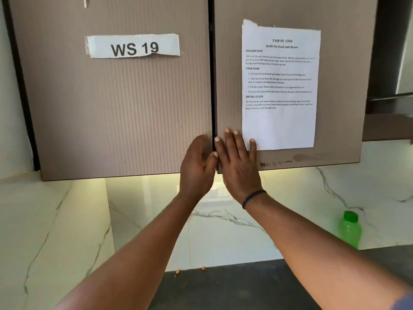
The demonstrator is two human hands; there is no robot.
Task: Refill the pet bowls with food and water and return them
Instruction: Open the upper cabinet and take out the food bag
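Both hands are raised to an overhead wall cabinet with two ribbed brown doors. My left hand (197, 163) is open at the inner edge of the left door (111, 104), fingertips by the gap between the doors. My right hand (239, 162) lies flat, fingers spread, on the lower inner corner of the right door (342, 86). Both doors look closed. A green water bottle (349, 229) stands on the dark counter at the right. No pet bowls or food bag are in view.
A "WS 19" label (134, 46) is taped to the left door, a printed task sheet (280, 86) to the right door. White marble backsplash (223, 231) with a switch plate behind my wrists. Two small kibble pieces (190, 270) lie on the dark counter (234, 287).
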